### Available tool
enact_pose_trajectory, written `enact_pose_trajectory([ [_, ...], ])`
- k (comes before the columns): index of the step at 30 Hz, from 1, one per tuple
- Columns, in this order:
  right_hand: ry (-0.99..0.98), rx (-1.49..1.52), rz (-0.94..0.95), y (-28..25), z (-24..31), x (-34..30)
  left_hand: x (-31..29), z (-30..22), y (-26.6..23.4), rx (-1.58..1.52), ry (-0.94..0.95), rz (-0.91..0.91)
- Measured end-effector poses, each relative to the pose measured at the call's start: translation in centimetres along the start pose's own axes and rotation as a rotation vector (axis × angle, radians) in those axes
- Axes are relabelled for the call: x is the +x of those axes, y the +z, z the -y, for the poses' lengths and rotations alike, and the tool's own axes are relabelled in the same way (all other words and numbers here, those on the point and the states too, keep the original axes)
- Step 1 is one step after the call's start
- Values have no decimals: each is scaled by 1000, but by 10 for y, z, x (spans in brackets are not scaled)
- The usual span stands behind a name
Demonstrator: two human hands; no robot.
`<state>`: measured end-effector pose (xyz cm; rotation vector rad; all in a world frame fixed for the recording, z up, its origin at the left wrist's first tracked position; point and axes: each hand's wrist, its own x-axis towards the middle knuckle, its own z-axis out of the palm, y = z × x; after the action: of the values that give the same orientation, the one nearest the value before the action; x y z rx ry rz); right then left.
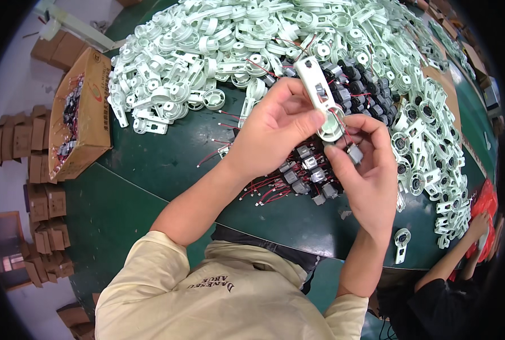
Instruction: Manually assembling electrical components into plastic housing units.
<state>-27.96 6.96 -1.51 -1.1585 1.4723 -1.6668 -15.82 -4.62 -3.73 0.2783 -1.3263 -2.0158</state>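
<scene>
My left hand (269,133) is closed on a pale green plastic housing (316,85), a long arm with a round cup at its near end. It is held tilted above the table, thumb beside the cup. My right hand (371,175) pinches a small silver motor (355,154) with thin red and dark wires, close to the cup's right side. The wires run up toward the housing; where they end inside it I cannot make out. Beneath both hands lies a cluster of silver and black motors (311,164) with red leads.
A large heap of pale green housings (207,51) covers the far side of the green table (133,164). More motors (366,93) sit beyond my hands. Housings with black round inserts (417,181) lie right. A cardboard box of motors (91,107) stands left. Another person's arm (453,255) reaches in at right.
</scene>
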Motion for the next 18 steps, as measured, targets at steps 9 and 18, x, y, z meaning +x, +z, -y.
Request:
enact_pose_trajectory([
  [9,-113,-225,-14,-1,-1,1,3,-9,-5,-64,22,-81],
  [18,20,-184,-147,-2,2,1,2,-11,-4,-46,25,-101],
])
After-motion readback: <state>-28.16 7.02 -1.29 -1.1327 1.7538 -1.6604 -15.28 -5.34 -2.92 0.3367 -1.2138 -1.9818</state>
